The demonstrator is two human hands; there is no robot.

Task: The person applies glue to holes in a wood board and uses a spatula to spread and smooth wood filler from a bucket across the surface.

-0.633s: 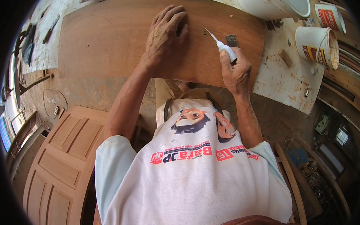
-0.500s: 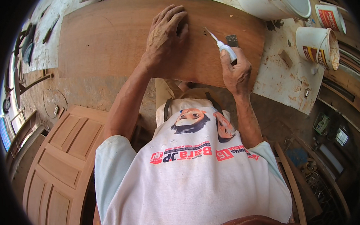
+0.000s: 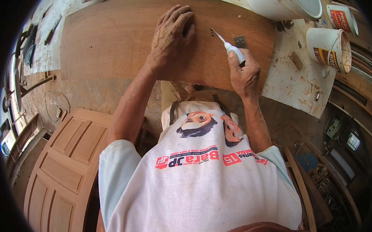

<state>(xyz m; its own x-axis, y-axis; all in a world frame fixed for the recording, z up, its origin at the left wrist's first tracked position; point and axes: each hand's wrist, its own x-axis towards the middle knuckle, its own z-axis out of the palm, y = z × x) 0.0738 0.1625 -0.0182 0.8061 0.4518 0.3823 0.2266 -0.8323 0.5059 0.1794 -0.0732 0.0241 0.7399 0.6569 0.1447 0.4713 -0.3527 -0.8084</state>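
- One right hand [image 3: 244,74], its fingers clamped on a slim white plastic bottle [image 3: 235,52].
- The bottle points away and leftward, tip beside small dark marks [image 3: 212,34] on the flat brown wooden board [image 3: 108,44].
- Farther left, the left hand [image 3: 170,31], loosely bent, gripping nothing I see.

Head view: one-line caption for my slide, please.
Right hand holds a white bottle, tip at dark spots on a board; left hand rests there.

white bottle [image 3: 236,52] partly hidden
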